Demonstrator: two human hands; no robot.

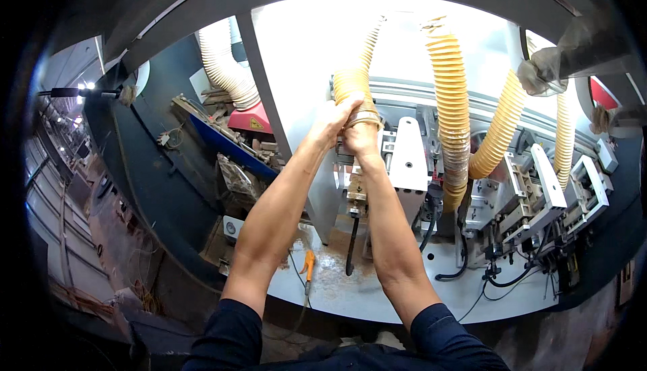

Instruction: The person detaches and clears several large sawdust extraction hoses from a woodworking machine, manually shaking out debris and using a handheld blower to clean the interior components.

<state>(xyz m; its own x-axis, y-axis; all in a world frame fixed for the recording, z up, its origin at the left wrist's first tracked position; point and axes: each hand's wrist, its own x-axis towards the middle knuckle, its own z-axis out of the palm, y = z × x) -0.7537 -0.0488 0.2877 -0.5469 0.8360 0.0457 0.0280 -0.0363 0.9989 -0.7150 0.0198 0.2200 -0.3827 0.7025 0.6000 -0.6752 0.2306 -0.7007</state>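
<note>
Both my arms reach forward into a large machine. My left hand (331, 120) is wrapped round the lower end of a yellow ribbed hose (353, 82), with the thumb pressed over its side. Close beside it, my right hand (362, 139) grips the same hose end from below; its fingertips are mostly hidden. Under the hands sits a metal clamp-like fitting (356, 192) with a dark rod below it. A white slotted cover (408, 155) stands just right of my right hand.
More yellow hoses (450, 81) hang to the right, above metal machine units (536, 199) with black cables. An orange-handled air gun (308, 263) lies on the sawdust-covered white base (330, 303). At left are a red hood (251, 117) and a grey upright post (269, 81).
</note>
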